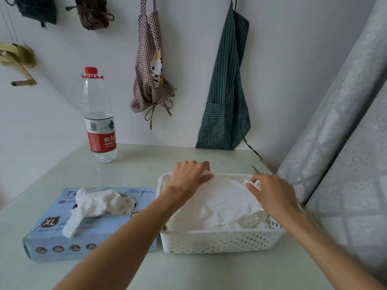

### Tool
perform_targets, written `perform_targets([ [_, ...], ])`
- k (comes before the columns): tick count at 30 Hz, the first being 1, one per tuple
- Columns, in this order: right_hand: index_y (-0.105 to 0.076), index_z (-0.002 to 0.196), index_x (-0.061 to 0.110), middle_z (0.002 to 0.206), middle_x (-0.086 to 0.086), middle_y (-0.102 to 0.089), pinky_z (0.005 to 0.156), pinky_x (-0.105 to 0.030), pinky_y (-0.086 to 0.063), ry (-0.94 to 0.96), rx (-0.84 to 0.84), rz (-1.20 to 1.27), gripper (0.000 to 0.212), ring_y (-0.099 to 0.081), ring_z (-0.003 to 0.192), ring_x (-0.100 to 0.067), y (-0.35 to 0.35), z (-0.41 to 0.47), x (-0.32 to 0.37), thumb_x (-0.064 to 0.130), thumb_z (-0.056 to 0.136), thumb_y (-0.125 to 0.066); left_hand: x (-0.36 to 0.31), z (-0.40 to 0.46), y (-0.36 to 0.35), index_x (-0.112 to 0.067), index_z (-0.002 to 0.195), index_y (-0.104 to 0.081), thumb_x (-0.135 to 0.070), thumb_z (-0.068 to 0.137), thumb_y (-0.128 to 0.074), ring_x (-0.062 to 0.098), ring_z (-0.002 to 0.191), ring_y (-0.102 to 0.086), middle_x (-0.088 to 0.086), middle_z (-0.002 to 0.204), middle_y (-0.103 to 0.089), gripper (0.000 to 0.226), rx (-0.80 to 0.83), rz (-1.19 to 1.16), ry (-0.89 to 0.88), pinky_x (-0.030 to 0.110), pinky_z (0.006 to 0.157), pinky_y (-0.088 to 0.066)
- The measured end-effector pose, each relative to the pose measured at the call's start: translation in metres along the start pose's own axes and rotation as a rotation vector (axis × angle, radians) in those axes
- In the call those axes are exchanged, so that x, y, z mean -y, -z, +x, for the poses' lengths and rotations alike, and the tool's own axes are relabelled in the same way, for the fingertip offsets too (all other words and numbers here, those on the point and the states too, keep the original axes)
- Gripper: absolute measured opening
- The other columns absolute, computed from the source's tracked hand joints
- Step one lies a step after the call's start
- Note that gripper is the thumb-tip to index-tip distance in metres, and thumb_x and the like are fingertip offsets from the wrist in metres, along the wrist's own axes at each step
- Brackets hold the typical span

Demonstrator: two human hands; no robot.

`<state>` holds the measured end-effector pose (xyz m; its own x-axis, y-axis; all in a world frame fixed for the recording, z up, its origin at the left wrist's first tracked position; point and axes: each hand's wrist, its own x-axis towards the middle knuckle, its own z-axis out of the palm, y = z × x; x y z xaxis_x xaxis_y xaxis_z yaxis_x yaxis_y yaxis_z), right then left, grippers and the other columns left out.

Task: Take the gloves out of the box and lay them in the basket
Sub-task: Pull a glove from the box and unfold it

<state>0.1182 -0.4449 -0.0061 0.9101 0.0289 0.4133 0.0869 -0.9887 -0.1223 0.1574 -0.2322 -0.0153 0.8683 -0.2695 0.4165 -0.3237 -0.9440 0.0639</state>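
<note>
Forearms cross the near edge of the pale bench (136,164) and meet over the white basket (219,240), our landmark. We see the left hand (189,177) curled on the far-left corner of the top glove (219,197), and the right hand (272,190) pinching its far-right corner, spreading it over the heap already inside the basket. Just left of the basket, touching its side, lies the blue glove box (92,227), from whose opening more gloves (98,204) spill loosely. Beyond the basket's far-left side stands a water bottle (99,118). We judge the risks as follows: the heap reaches rim level, so a sheet released unevenly could slide over the basket's edge; thin gloves cling, so lifting a hand may drag one back out; the next pull from the box may bring several at once.
</note>
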Motion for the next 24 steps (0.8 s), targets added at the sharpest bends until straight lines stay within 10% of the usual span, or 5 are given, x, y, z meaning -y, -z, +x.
perform_targets([
  [8, -0.053, 0.122, 0.02, 0.106, 0.001, -0.067, 0.066, -0.026, -0.046, 0.081, -0.002, -0.081, 0.036, -0.065, 0.086, -0.018, 0.003, 0.003, 0.003, 0.038, 0.092, -0.06, 0.017, -0.006, 0.013, -0.027, 0.119, -0.057, -0.028, 0.095, -0.055, 0.011, 0.101, -0.059, -0.009, 0.115, -0.061, 0.025, -0.127, -0.024, 0.02, 0.021, 0.069, -0.037],
  [12, -0.063, 0.108, 0.024, 0.075, 0.006, -0.062, 0.051, -0.019, -0.038, 0.015, 0.039, 0.192, 0.019, -0.056, 0.06, -0.009, 0.014, -0.005, 0.008, 0.02, 0.089, -0.065, 0.021, -0.027, 0.046, -0.032, 0.101, -0.067, -0.033, 0.091, -0.06, 0.002, 0.09, -0.064, -0.019, 0.099, -0.067, 0.012, 0.067, -0.269, -0.014, 0.023, 0.071, -0.048],
  [16, -0.049, 0.132, 0.031, 0.121, 0.005, -0.052, 0.08, -0.025, -0.043, 0.099, 0.392, 0.137, 0.038, -0.057, 0.106, -0.016, 0.001, -0.012, 0.031, 0.03, 0.094, -0.056, 0.0, -0.045, 0.05, -0.03, 0.103, -0.061, -0.062, 0.081, -0.056, 0.009, 0.097, -0.059, -0.017, 0.104, -0.063, 0.039, 0.32, -0.107, -0.073, 0.029, 0.08, -0.045],
  [24, -0.014, 0.152, 0.025, 0.155, -0.009, -0.017, 0.11, -0.037, -0.031, 0.069, 0.743, -0.039, 0.067, -0.029, 0.138, -0.027, -0.008, -0.006, 0.023, 0.033, 0.096, -0.051, 0.024, -0.046, 0.055, -0.031, 0.106, -0.061, -0.02, 0.082, -0.061, 0.007, 0.095, -0.056, -0.017, 0.111, -0.064, 0.026, 0.394, -0.112, -0.023, 0.024, 0.076, -0.041],
])
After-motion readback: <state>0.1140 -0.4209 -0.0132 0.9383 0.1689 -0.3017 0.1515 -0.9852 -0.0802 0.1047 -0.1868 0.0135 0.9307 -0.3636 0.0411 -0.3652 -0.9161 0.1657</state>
